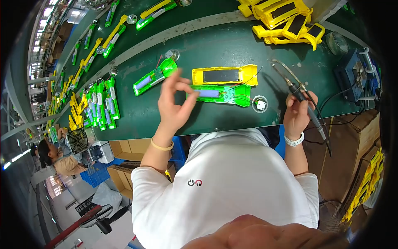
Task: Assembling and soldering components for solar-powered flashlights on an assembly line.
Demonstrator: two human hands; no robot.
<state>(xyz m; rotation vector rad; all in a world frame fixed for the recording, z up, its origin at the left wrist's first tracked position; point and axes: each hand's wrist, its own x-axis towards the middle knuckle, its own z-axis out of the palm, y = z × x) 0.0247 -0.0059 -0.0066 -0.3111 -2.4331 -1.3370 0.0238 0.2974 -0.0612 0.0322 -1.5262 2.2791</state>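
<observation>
My left hand (176, 99) hovers by the left end of a green plastic housing (241, 99), thumb and fingers bent but apart, with nothing visible between them. Inside this housing lie a purple cylindrical battery (208, 93) and a green circuit board (227, 95). Thin wires run from it to a clear round lamp cup (260, 104) at its right end. A yellow housing (252, 74) with a dark panel rests just behind it. My right hand (299, 110) grips a soldering iron (296, 90) with a thin curved tube alongside; its tip points up-left, off the housings.
Another green housing (168, 66) lies left, beyond my left hand. Further left sits a row of filled green housings (99, 103). Yellow housings (286, 23) are piled at the back right, near a blue soldering station (350, 76). A co-worker (56, 153) sits far left.
</observation>
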